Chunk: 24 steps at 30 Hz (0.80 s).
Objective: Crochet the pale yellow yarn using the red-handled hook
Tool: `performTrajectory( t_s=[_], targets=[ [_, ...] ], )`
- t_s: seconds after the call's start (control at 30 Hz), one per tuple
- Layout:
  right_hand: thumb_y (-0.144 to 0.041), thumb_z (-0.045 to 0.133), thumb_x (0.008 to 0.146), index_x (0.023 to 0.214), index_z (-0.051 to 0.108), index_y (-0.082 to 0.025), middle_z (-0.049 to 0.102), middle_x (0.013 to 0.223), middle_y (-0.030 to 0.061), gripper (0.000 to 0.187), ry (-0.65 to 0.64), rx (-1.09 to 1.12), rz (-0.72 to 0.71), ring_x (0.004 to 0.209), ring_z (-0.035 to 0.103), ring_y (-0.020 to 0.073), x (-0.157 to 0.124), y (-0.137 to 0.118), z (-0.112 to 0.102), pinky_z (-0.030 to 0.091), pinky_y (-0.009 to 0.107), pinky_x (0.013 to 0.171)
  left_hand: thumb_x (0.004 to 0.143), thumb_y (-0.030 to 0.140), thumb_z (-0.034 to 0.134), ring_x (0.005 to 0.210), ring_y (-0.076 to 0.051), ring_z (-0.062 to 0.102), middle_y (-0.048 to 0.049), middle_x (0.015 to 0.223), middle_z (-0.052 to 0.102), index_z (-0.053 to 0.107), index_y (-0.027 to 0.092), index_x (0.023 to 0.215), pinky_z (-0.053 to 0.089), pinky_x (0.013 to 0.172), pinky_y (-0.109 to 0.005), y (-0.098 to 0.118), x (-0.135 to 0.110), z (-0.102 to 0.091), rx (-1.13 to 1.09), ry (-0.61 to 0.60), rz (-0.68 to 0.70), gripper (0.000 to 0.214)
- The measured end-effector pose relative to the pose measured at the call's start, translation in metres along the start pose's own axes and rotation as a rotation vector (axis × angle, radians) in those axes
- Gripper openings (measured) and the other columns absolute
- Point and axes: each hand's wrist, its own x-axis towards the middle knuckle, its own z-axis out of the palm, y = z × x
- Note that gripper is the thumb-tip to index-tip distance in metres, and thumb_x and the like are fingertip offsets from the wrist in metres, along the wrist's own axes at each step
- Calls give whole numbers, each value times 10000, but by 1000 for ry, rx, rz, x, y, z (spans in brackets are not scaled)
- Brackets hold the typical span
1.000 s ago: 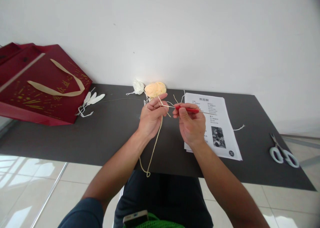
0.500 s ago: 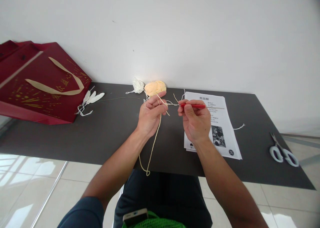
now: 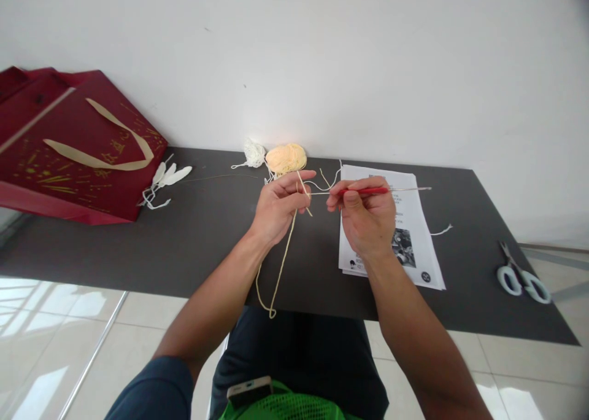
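My left hand [image 3: 278, 208] is raised over the dark table [image 3: 197, 236] with its fingers pinched on a pale yellow yarn strand [image 3: 281, 266] that hangs down in a loop below the table edge. My right hand [image 3: 365, 217] is closed on a red-handled crochet hook [image 3: 368, 191], whose metal shaft points right and whose tip meets the yarn between both hands. Behind the hands, by the wall, lies a peach yarn ball [image 3: 286, 158].
A printed instruction sheet [image 3: 414, 248] lies under my right hand. White-handled scissors [image 3: 522, 279] sit at the far right. A red gift bag [image 3: 73, 147] lies at the left, with white scraps [image 3: 168, 177] and a white yarn tuft [image 3: 254, 155] nearby. A phone [image 3: 251, 390] rests on my lap.
My right hand has drawn the hook to the right, away from the left hand, so the gap between them widened. The view tilted slightly.
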Motion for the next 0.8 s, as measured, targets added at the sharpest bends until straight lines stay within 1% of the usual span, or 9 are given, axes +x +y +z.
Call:
performTrajectory(
  t_s=[0.1,0.17,0.4,0.6,0.8],
  targets=[
    [-428,798,891,948,564,-286,781,864,-41,279,-36,0,-13,655,690,123,1,-1,-3,565,283,596,627,75,782,566,-80,524,1,696,658,816,170,1000,352,509,-227,4,0,-4,6,-46,-96,386],
    [-430,793,895,948,555,-290,769,843,-50,281,-59,0,-11,632,675,116,2,-2,-5,555,277,590,628,80,787,563,-87,518,-10,697,653,822,166,988,347,502,-237,5,0,-8,12,-98,-143,372],
    [-507,808,860,935,534,-287,738,787,-52,359,-85,-11,53,578,629,111,2,-3,-6,523,262,543,659,110,792,546,-97,487,-17,649,601,821,161,988,319,496,-260,4,3,-20,-5,-283,-278,335],
    [-501,813,857,942,542,-285,718,768,-61,357,-124,90,122,569,607,98,1,-7,-3,496,238,526,649,126,827,528,-97,489,-20,637,611,816,155,955,302,493,-258,4,3,-25,-19,-377,-342,308],
    [-528,826,833,929,542,-277,693,756,-64,391,-101,111,243,569,601,94,1,-8,-2,497,224,509,646,125,828,525,-97,475,-29,628,615,809,148,930,279,491,-259,4,3,-24,-42,-428,-371,285]
  ],
)
